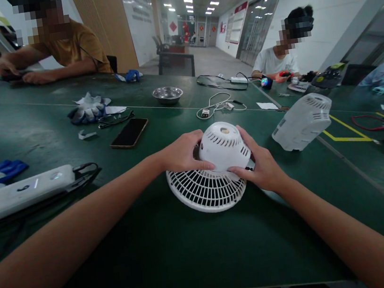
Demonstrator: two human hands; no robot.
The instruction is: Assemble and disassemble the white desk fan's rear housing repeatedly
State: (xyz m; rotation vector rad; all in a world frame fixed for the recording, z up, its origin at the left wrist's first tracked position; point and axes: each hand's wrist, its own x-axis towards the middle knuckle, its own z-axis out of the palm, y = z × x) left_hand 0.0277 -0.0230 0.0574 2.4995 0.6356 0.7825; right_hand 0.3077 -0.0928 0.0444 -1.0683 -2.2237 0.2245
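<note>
forearms (91, 220) extended, hands (183, 153) around white housing (224, 146) over grille (208, 193)

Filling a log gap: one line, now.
left hand, right hand: holding white domed plastic housing | white round slatted grille: beneath, over green tabletop

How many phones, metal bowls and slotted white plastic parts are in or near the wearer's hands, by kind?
Phone: 1
Metal bowl: 1
Slotted white plastic: 3 (round grille, domed cover, boxy shell)
Total: 5
</note>
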